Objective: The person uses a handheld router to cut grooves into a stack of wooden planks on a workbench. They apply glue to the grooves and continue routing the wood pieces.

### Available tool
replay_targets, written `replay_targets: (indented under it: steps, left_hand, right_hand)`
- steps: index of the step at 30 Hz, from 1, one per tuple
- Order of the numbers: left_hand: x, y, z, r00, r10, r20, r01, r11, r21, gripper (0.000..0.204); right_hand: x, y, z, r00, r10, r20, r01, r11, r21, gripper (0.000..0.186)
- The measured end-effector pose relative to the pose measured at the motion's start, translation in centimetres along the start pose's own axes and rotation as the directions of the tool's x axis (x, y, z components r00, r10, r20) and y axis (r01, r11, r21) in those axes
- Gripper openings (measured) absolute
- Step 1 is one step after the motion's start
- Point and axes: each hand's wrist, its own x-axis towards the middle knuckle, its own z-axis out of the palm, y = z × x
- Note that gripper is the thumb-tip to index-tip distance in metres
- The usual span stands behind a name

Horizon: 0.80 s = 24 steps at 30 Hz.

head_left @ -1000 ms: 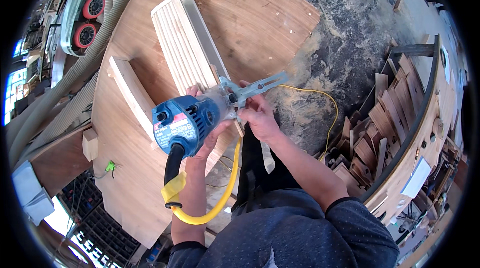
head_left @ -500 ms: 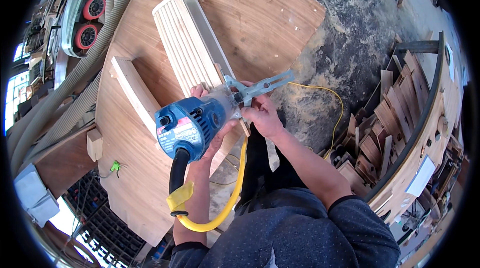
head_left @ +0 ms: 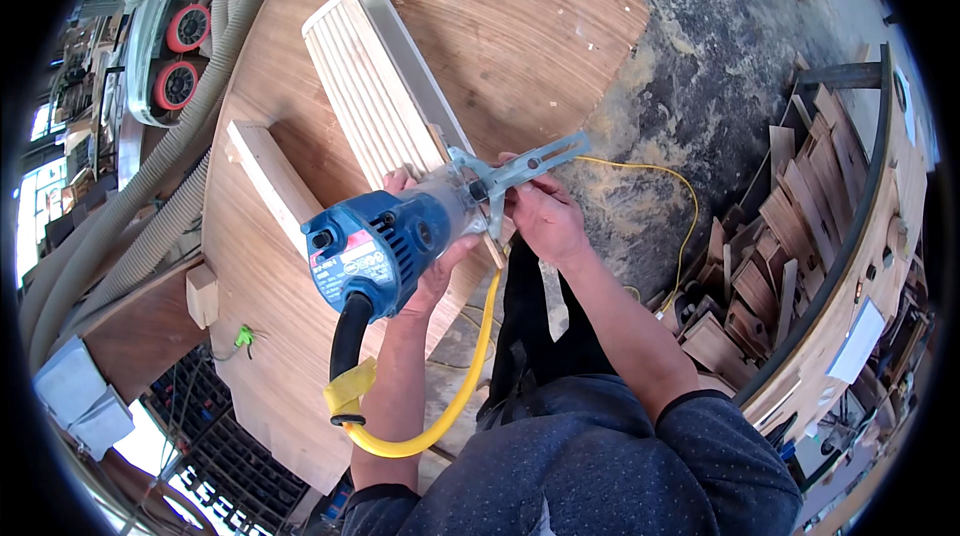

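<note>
A blue trim router [head_left: 372, 244] with a clear base lies tilted across the near end of a stack of pale wood strips [head_left: 375, 101]. From below, my left hand [head_left: 437, 281] is closed round its body, with fingertips showing on the far side. A slotted metal edge guide [head_left: 535, 164] juts from the base to the right. The fingers of my right hand [head_left: 552, 221] are pinched at the guide's bracket, partly hidden behind it. From the router's rear a black cord sleeve leads into a yellow power cord [head_left: 470, 381], which loops below my left wrist.
The strips rest on a brown wooden tabletop [head_left: 520, 36]. A pale wood block [head_left: 270, 176] lies left of the router. Ribbed hoses [head_left: 170, 151] run along the left edge. Wood offcuts [head_left: 790, 206] fill a bin at right, and a thin yellow cable [head_left: 690, 196] crosses the dusty floor.
My right hand has shifted slightly to the right along the guide's bracket, and its fingers have drawn in. The router stays in my left hand, nearly in place.
</note>
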Motion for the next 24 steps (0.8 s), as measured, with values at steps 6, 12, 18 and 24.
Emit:
replay_targets:
  steps: [6, 12, 18, 24]
  left_hand:
    - [-0.2, -0.1, 0.1, 1.0, 0.013, -0.021, -0.013, 1.0, -0.002, 0.118]
    - [-0.3, -0.3, 0.2, 1.0, -0.004, -0.022, 0.004, 1.0, 0.001, 0.119]
    - [-0.3, -0.4, 0.1, 1.0, -0.001, -0.003, 0.001, 0.999, 0.043, 0.121]
    - [-0.8, -1.2, 0.0, 0.999, 0.047, -0.016, -0.045, 0.991, 0.123, 0.123]
  right_hand:
    - [0.0, -0.6, -0.5, 0.999, -0.04, 0.033, 0.037, 0.996, 0.087, 0.044]
    - [0.1, -0.2, -1.5, 0.988, -0.141, 0.058, 0.145, 0.987, -0.071, 0.044]
    - [0.5, 1.5, -3.7, 0.975, -0.207, -0.081, 0.174, 0.937, -0.302, 0.042]
    - [0.8, -0.9, -2.5, 0.989, -0.131, -0.062, 0.091, 0.895, -0.436, 0.039]
